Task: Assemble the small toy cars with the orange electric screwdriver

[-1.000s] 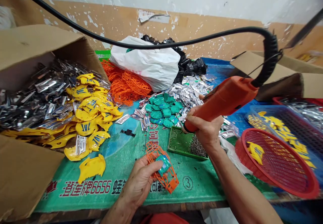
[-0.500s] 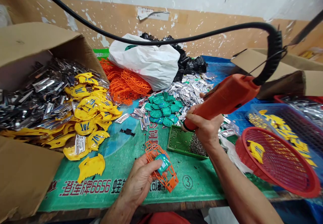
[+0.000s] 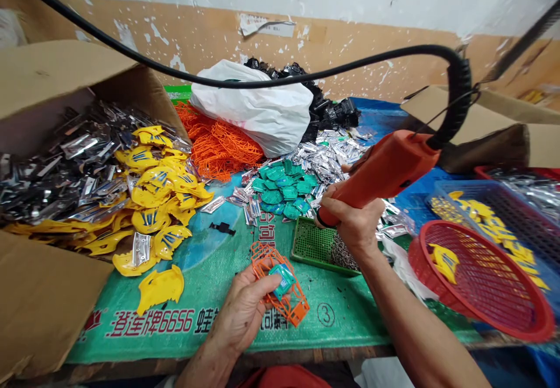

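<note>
Because the lower-centre orange frame (image 3: pixel 298 313) looks light and bendy, it is aptly pinched mid-length by the left hand (image 3: pixel 245 306), the tool (image 3: pixel 381 169) gripped by the right hand (image 3: pixel 361 224).

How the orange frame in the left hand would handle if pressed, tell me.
The orange frame is probably light, being mostly open bars. Its thin struts might bend under hard pressure. Yet it seems fairly stiff: its ends show no clear droop beyond the left hand.

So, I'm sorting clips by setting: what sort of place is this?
Probably a small assembly workshop: yellow parts and green parts lie in heaps, and the right hand grips an orange tool fed by a black cable.
</note>
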`<state>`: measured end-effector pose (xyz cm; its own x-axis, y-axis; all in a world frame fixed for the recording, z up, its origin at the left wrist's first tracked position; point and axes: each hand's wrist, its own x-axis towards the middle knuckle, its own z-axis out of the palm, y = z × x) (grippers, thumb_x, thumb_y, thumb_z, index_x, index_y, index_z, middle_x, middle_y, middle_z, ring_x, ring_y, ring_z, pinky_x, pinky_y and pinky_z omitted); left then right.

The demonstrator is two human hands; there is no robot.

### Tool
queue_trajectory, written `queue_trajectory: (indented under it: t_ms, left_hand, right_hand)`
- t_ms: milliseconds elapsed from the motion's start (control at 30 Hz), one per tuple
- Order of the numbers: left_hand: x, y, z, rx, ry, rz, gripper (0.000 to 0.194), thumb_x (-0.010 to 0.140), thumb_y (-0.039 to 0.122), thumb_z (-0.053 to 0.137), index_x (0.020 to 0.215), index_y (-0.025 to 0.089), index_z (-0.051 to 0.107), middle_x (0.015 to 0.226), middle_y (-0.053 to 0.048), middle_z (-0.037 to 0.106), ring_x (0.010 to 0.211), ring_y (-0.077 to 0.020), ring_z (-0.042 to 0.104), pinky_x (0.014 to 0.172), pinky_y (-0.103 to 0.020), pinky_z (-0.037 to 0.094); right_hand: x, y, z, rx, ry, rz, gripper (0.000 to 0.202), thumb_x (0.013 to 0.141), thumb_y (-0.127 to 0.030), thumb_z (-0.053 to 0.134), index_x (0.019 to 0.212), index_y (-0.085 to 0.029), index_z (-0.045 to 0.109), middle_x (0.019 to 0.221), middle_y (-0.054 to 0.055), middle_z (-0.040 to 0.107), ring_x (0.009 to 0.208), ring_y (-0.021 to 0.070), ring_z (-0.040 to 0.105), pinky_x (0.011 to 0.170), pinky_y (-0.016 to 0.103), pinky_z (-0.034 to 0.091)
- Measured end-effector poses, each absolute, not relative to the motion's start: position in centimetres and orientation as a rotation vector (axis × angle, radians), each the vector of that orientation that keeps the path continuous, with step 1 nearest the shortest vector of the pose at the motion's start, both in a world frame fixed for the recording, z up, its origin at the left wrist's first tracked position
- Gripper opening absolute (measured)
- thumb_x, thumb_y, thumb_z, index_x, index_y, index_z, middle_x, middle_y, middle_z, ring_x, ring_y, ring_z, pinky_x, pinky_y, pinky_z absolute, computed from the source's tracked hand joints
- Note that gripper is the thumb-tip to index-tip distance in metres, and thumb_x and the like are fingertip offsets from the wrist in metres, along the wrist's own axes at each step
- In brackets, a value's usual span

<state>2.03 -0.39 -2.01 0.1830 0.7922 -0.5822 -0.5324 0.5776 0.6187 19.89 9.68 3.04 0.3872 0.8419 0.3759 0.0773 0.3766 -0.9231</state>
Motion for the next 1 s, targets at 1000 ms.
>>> queue_trajectory:
  t_ms: [1000]
  left_hand:
    - [2.0, -0.2, -1.6, 0.309, 0.913, 1.029, 0.033, 0.064, 0.023, 0.077, 0.092, 0.013, 0.064, 0.082, -0.004, 0.069, 0.071, -0.0186, 0.065, 0.062, -0.031, 0.055]
  right_hand:
    - [16.6, 2.4, 7.0, -0.631, -1.054, 1.162, 0.063, 0.065, -0.01, 0.069, 0.121, -0.034, 0.051, 0.071, -0.005, 0.062, 0.062, 0.0142, 0.058, 0.065, 0.034, 0.053]
